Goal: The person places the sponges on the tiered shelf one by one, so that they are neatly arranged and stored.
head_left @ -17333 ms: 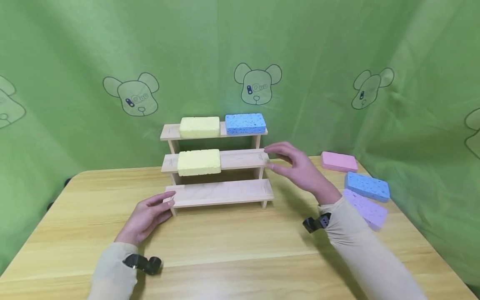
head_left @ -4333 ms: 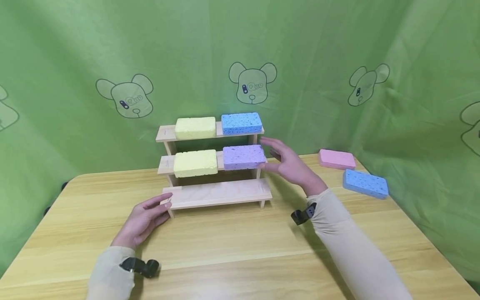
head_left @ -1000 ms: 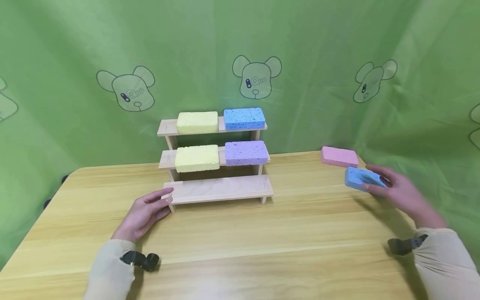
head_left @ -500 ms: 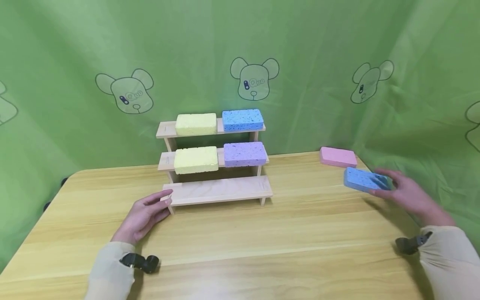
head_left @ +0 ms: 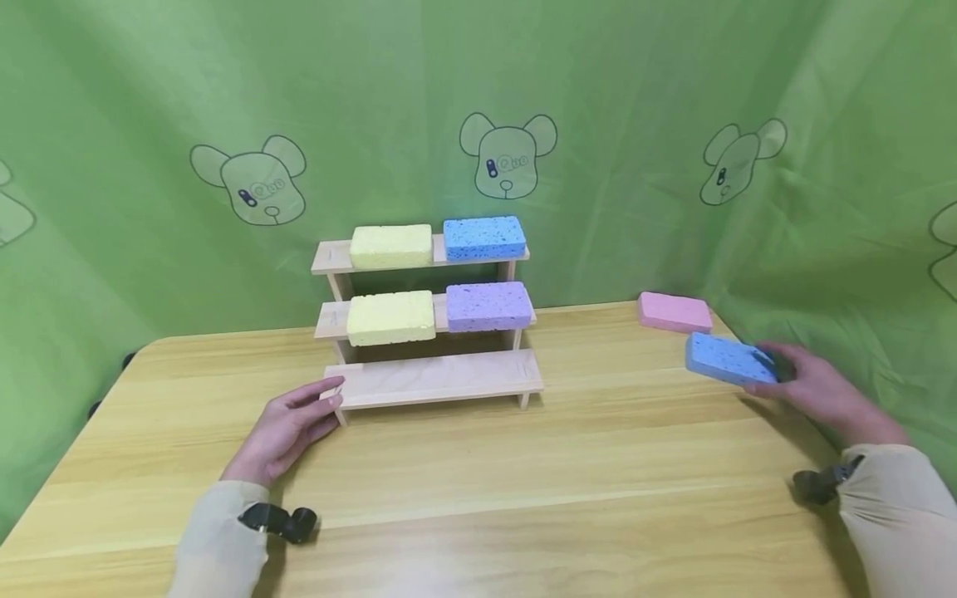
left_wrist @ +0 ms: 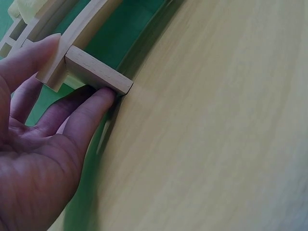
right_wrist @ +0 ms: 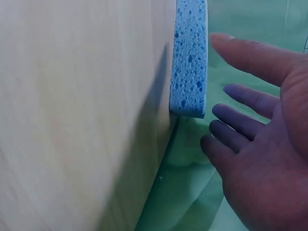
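A three-tier wooden display stand (head_left: pixel 441 380) stands at the back of the table. My left hand (head_left: pixel 287 428) holds its lower left end; the left wrist view shows the thumb on the board and fingertips against the wooden leg (left_wrist: pixel 98 72). At the table's right side lies a speckled blue sponge (head_left: pixel 721 359). My right hand (head_left: pixel 822 394) is at its right end, thumb and fingers spread around it. In the right wrist view, a gap separates the fingers from the sponge. A yellow sponge (head_left: pixel 391 247) and a blue one (head_left: pixel 484 238) sit on the top tier.
The middle tier bears another yellow sponge (head_left: pixel 391 318) and a purple sponge (head_left: pixel 489 306). Behind the loose blue sponge lies a pink sponge (head_left: pixel 674 312). A green curtain (head_left: pixel 598 166) hangs behind and beside the wooden table (head_left: pixel 486 482).
Earlier, the purple sponge went from the right side of the table to the middle tier. Over the last second, my right hand has shifted slightly right along the blue sponge; my left stays put.
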The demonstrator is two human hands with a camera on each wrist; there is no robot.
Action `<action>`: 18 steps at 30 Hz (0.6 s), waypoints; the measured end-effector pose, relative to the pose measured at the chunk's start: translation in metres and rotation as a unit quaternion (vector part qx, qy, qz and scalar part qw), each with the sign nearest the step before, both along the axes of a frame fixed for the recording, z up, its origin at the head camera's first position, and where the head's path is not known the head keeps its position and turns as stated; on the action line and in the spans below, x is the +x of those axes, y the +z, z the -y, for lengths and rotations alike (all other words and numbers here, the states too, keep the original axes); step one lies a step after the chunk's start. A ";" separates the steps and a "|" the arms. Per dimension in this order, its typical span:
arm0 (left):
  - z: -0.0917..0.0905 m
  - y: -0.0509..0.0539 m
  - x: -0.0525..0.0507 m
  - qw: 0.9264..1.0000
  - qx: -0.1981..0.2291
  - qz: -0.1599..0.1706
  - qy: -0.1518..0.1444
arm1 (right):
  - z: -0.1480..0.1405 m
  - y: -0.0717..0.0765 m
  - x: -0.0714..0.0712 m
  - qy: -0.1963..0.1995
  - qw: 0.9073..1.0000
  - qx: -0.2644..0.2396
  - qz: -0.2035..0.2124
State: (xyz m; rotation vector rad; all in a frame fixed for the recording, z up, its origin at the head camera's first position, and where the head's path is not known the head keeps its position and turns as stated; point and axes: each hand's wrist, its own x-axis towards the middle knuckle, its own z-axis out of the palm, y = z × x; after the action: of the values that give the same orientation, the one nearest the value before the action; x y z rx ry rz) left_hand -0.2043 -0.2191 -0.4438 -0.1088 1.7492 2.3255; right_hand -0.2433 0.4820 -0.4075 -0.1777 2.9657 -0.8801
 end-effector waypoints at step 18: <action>0.000 0.001 0.000 1.000 0.002 -0.004 -0.007 | -0.003 -0.006 -0.008 -0.001 1.000 0.027 0.008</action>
State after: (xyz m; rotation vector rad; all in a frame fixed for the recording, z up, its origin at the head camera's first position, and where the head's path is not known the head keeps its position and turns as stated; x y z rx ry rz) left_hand -0.2045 -0.2188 -0.4428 -0.0861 1.7442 2.3230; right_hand -0.2513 0.4849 -0.4134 -0.1661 2.9720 -0.7979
